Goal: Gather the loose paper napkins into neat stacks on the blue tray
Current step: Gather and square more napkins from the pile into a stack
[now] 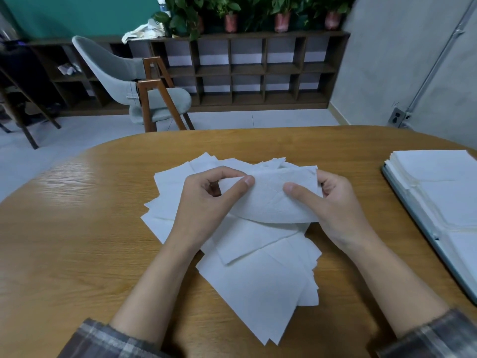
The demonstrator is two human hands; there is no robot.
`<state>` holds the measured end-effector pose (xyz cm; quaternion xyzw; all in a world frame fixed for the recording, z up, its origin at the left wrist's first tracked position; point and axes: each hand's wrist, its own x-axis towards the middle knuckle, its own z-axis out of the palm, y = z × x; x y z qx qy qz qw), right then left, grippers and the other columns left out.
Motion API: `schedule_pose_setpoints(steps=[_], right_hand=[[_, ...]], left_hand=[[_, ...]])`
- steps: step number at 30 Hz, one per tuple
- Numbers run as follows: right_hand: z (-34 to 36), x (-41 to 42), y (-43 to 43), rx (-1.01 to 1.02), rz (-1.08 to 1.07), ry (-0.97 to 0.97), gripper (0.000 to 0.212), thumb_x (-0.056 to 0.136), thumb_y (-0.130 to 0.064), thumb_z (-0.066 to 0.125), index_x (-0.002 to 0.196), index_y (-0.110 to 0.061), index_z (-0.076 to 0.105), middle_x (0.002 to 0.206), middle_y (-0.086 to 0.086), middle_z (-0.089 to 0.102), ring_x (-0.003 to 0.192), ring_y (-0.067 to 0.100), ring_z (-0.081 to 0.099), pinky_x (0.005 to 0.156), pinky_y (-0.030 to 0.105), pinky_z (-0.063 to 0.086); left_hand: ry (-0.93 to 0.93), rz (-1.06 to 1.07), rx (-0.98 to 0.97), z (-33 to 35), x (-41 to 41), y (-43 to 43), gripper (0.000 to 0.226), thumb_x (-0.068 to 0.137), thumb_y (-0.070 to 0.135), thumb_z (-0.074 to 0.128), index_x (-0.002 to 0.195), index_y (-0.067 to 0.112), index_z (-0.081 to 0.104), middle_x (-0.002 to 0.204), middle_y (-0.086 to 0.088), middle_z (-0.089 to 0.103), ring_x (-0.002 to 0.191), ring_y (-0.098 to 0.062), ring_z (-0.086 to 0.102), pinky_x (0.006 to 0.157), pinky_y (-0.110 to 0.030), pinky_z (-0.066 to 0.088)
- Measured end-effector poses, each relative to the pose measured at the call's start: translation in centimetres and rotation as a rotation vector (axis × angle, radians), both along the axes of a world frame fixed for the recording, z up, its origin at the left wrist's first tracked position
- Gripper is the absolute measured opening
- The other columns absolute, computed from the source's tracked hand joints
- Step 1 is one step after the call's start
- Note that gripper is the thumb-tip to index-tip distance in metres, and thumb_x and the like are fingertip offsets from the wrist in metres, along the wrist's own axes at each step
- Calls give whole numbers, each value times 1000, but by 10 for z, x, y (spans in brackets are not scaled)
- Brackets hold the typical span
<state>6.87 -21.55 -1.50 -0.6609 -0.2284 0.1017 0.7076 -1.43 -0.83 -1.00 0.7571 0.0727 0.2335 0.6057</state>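
Mid-gather: L hand (206, 200) & R hand (333, 205) each pinch one napkin (271, 200) by its ends, thumb vs fingers, just above the loose pile (258, 275) mid-table. Next, I reckon: carry it right to blue tray (419, 215), square it onto the stacks (444, 189).

This looks like an office lounge or café-style common room. Beyond the rounded wooden table (77, 228) stands a grey upholstered chair (116, 71) on a pale tiled floor (232, 118). Farther behind the table, a long dark cubby shelf (247, 71) carries potted plants (281, 21) against a teal wall (77, 14).
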Motion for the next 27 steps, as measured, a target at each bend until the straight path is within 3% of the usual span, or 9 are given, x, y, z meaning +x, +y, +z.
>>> schedule_pose_setpoints(steps=[5, 8, 11, 13, 15, 17, 20, 24, 27], right_hand=[[-1, 1, 2, 1, -28, 12, 13, 95, -14, 72, 105, -20, 77, 103, -3, 81, 96, 14, 77, 75, 22, 60], [1, -1, 3, -8, -28, -10, 21, 96, -12, 72, 115, -20, 72, 104, -1, 80, 96, 18, 77, 75, 24, 61], [4, -2, 1, 20, 39, -32, 56, 93, -6, 75, 135, -36, 52, 107, 8, 77, 92, 25, 77, 72, 30, 62], [3, -1, -1, -27, 53, -115, 51, 94, -1, 73, 130, -33, 59, 112, 2, 76, 95, 20, 75, 76, 28, 60], [-1, 4, -2, -153, 41, -204, 27, 96, 3, 69, 110, -19, 78, 107, -7, 79, 102, 8, 72, 84, 18, 53], [-7, 10, -2, -216, -10, -192, 26, 98, 5, 66, 97, -14, 83, 101, -11, 81, 103, 1, 71, 87, 11, 49], [-14, 20, -6, -218, -203, -176, 25, 99, 1, 64, 101, -15, 83, 103, -18, 80, 104, -7, 68, 88, 8, 47], [-21, 27, -11, -218, -358, -182, 25, 101, -2, 63, 107, -17, 83, 109, -24, 76, 107, -14, 64, 94, 7, 46], [-20, 26, -11, -233, -365, -158, 29, 99, -1, 63, 110, -21, 82, 113, -25, 75, 110, -15, 62, 94, 5, 45]], left_hand=[[-27, 56, -20, -1, 2, 0, 7, 85, 30, 87, 87, 25, 84, 68, -14, 60, 64, -18, 36, 57, -19, 34], [-34, 77, -35, -2, 3, -2, 10, 83, 27, 89, 86, 19, 84, 58, 2, 47, 58, -12, 33, 54, -18, 30], [-47, 115, 4, -6, 4, -2, 10, 82, 29, 90, 84, 23, 83, 57, 7, 42, 59, -14, 31, 55, -22, 29], [-67, 133, 36, -9, 3, -2, 12, 82, 29, 91, 87, 24, 81, 58, 8, 37, 58, -14, 29, 55, -22, 28], [-66, 141, 97, -11, 3, -4, 20, 82, 27, 91, 97, 28, 77, 60, 6, 38, 57, -13, 32, 55, -20, 32], [-38, 123, 144, -14, 5, -7, 36, 82, 24, 92, 111, 30, 71, 66, 13, 51, 59, -9, 46, 60, -17, 42], [48, -5, 259, -20, 7, -7, 52, 80, 27, 92, 117, 30, 56, 95, 13, 66, 74, -11, 65, 67, -21, 50], [145, -212, 657, -27, 2, -5, 42, 71, 49, 92, 94, 32, 61, 100, 18, 60, 96, -6, 58, 79, -22, 44], [220, -327, 745, -26, -2, -4, 50, 64, 57, 93, 98, 38, 62, 114, 21, 52, 113, -6, 49, 93, -19, 41]])
